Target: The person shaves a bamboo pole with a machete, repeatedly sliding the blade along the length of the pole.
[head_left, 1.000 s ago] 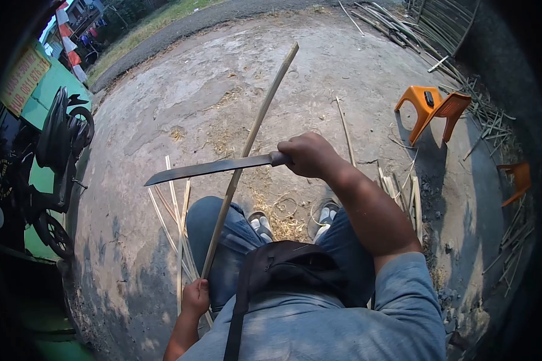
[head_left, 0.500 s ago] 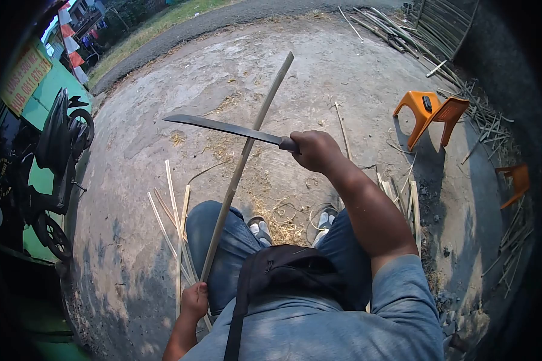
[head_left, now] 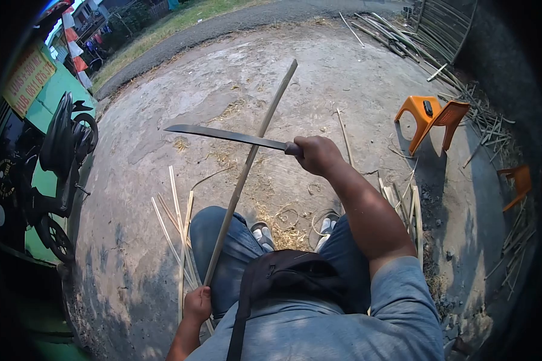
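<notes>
My right hand [head_left: 320, 156] is wrapped round the dark handle of a long machete [head_left: 223, 135], its blade pointing left. The blade crosses a long bamboo strip [head_left: 238, 190] at about its upper middle and appears to touch it. Low in the view, my left hand [head_left: 197, 304] grips the near end of this strip, which slants up and away past my left knee. Beside my left leg lie several pale split strips [head_left: 173, 225].
An orange chair [head_left: 424, 123] with a small black object on it stands at the right, another orange one [head_left: 517, 183] beyond. Bamboo piles [head_left: 397, 39] lie at the upper right. A motorbike [head_left: 60, 174] is parked at the left. Shavings [head_left: 289, 237] lie between my feet.
The whole view has shifted slightly, with the scene sitting a little lower. Both hands keep their hold, and the machete still crosses the bamboo strip at nearly the same place.
</notes>
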A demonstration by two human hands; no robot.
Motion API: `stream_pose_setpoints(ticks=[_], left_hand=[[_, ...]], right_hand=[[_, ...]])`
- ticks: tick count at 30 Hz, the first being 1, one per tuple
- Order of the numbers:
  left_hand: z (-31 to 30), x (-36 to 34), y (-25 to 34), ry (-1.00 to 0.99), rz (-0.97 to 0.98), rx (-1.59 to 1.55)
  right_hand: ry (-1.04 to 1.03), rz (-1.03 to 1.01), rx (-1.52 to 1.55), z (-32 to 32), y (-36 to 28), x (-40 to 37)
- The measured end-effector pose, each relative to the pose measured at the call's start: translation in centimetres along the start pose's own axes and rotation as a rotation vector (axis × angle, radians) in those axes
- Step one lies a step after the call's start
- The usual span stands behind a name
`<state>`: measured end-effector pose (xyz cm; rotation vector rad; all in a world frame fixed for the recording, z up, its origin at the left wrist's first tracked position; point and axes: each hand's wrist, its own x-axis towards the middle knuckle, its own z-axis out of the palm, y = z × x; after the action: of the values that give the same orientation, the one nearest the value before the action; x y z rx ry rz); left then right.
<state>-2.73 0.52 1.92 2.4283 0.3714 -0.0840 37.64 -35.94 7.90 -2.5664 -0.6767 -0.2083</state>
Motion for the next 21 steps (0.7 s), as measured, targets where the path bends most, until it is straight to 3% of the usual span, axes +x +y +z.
stream_pose_setpoints(ticks=[2, 5, 12, 15, 19, 21], left_hand=[[-0.1, 0.0, -0.2, 0.005, 0.006, 0.016], [0.2, 0.1, -0.6, 0.018, 0.021, 0.045], [-0.1, 0.0, 0.4, 0.002, 0.0, 0.029], [0.0, 0.0, 0.0, -0.005, -0.024, 0.022], [-0.3, -0.1, 0.1, -0.028, -0.044, 0.016], [-0.3, -0.1, 0.2, -0.021, -0.036, 0.01]], right_hand=[[-0.001, 0.052, 0.042, 0.0, 0.5, -0.2], [0.005, -0.026, 0.047, -0.1, 0.6, -0.3], [0.038, -0.415, -0.049, 0.8, -2.2, -1.2], [0.062, -0.382, -0.077, 0.6, -1.8, -0.6], [0.088, -0.051, 0.051, 0.6, -0.1, -0.1], [0.079, -0.008, 0.077, 0.2, 0.5, -0.2]])
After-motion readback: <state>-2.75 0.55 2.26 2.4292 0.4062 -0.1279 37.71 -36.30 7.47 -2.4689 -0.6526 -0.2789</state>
